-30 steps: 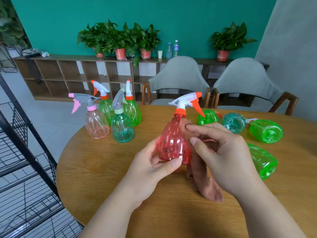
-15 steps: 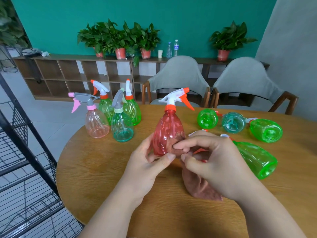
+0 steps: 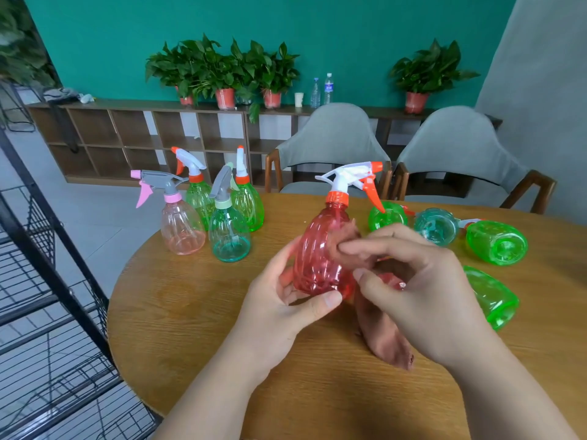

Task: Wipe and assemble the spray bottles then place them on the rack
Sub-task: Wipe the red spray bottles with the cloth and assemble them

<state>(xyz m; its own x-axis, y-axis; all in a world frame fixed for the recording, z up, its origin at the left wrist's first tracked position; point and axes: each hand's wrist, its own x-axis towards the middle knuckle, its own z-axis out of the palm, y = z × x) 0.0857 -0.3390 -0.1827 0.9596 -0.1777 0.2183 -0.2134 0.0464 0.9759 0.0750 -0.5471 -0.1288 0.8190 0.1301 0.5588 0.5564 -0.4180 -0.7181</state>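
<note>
A red spray bottle with a white and orange trigger head is held above the round wooden table. My left hand grips its base, thumb across the front. My right hand pinches a brownish-pink cloth and presses it against the bottle's right side; the cloth hangs down to the table. Several assembled bottles stand at the back left: a pink one, a teal one and two green ones.
Several bottles lie on their sides at the right: green ones and a teal one. A black wire rack stands left of the table. Two grey chairs are behind it.
The red bottle has been lifted and tilted slightly, its trigger head now turned more to the right. My right hand has moved the cloth up the bottle's side.
</note>
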